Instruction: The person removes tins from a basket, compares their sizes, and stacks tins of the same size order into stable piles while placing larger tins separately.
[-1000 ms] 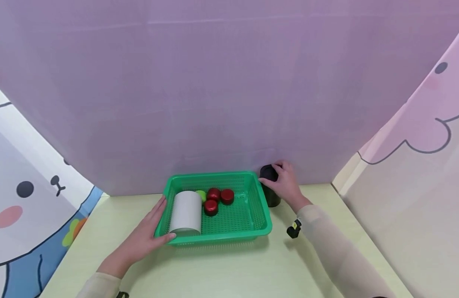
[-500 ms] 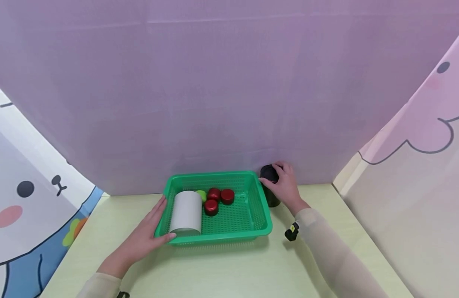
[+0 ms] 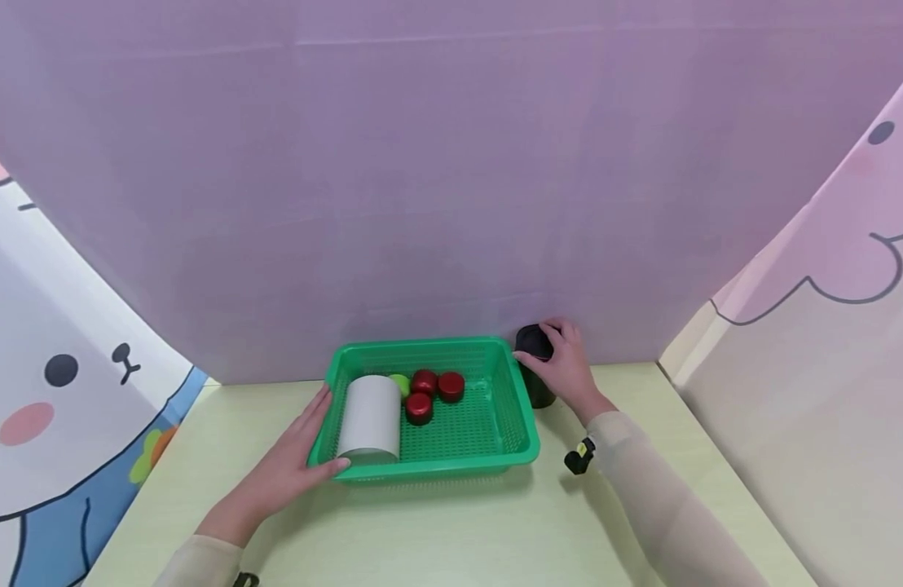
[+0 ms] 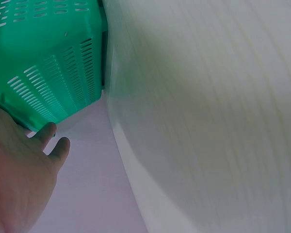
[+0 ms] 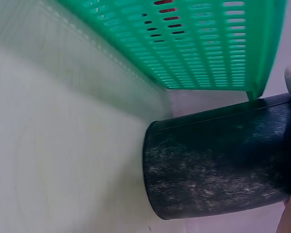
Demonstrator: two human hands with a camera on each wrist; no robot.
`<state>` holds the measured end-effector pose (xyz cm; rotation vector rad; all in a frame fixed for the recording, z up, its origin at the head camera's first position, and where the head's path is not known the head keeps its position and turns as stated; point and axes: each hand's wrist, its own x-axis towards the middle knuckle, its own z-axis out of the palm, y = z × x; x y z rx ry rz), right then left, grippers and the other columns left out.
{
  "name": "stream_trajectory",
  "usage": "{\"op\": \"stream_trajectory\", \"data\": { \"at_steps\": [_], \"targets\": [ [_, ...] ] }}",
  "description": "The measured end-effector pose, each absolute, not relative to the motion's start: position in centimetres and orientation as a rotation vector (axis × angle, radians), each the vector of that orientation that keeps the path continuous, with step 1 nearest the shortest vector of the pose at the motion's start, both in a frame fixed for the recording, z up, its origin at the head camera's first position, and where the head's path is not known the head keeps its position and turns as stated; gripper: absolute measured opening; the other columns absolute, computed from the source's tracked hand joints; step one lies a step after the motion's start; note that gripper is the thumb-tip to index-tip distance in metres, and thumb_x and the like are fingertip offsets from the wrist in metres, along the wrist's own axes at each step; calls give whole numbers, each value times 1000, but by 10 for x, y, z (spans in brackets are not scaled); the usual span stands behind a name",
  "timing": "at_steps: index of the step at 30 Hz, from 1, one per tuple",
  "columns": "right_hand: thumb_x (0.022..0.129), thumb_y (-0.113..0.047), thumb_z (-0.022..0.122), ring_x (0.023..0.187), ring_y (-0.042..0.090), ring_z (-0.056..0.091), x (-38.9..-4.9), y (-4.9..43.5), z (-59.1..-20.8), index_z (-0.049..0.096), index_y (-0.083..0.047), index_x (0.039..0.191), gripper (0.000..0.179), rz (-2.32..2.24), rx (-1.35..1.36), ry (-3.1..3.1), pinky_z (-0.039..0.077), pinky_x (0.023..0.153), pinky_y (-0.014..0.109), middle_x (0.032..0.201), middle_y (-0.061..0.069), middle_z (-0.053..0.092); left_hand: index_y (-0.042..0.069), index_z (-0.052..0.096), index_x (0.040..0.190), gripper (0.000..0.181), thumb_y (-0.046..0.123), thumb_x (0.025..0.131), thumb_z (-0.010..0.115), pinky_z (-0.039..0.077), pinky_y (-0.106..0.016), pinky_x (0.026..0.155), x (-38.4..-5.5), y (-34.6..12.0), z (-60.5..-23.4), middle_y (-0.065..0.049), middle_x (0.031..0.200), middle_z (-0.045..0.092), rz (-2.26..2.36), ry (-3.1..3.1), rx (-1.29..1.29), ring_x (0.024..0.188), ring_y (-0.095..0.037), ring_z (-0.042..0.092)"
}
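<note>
A green perforated plastic basket (image 3: 459, 466) sits on the table. My left hand (image 3: 283, 473) rests on its near left corner, fingers extended along the left side and thumb over the front rim. In the left wrist view, two fingertips (image 4: 60, 148) show beside the basket's wall. With thumb and fingers, my right hand (image 3: 565, 371) grips the top rim of a black tapered cup (image 3: 539, 387) standing upright just right of the basket. The right wrist view shows the cup's scuffed, leather-like side (image 5: 213, 165) and its base at the tabletop. My palm partly hides the rim.
Inside the basket lie a white cylinder (image 3: 371, 416), three shiny dark-red short round pieces (image 3: 420, 408) and a lime-green piece (image 3: 401, 385), partly hidden. A purple cloth wall (image 3: 451, 204) rises behind the basket and cup. Printed panels (image 3: 63, 391) flank the pale table (image 3: 437, 538).
The head view has turned slightly, so everything sits a little further right. Both hands keep their places on the basket and the cup.
</note>
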<state>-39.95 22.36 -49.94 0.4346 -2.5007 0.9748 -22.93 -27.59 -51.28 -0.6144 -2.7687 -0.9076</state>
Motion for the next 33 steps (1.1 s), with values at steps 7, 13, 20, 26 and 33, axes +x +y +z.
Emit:
{"op": "stream_trajectory", "data": {
  "at_steps": [7,13,20,26,33],
  "targets": [
    [98,-49,85,152,42,39,-396,229,-493,53,2,160,86,986,478,-2491,37,122,65,163,21,45,5,17,177,109,50,100,80,35,-82,116,-229,-275,-510,-15,185,12,-900,-2771,-612,163,-56,22],
    [94,-35,91,147,42,44,-392,229,-484,63,4,149,73,993,537,-2366,37,121,64,155,21,52,3,16,177,109,49,101,80,33,-81,118,-231,-275,-511,-15,185,11,-909,-2771,-619,163,-56,21],
    [94,-32,91,140,42,49,-378,209,-458,71,3,137,59,959,639,-2328,40,116,63,146,20,60,4,16,177,109,49,100,80,33,-81,118,-231,-276,-512,-15,185,11,-908,-2765,-621,163,-56,21],
    [104,-42,80,139,38,52,-361,177,-441,69,-6,144,55,1099,717,-2531,47,114,61,149,14,57,3,16,177,109,48,101,80,33,-82,118,-231,-276,-512,-17,185,12,-919,-2762,-623,163,-56,21],
    [104,-61,72,139,31,56,-350,137,-432,56,-16,160,73,1255,807,-2737,51,112,58,156,8,54,2,17,176,109,50,101,79,34,-82,117,-231,-276,-513,-18,184,12,-919,-2763,-623,163,-56,21]
  ]
}}
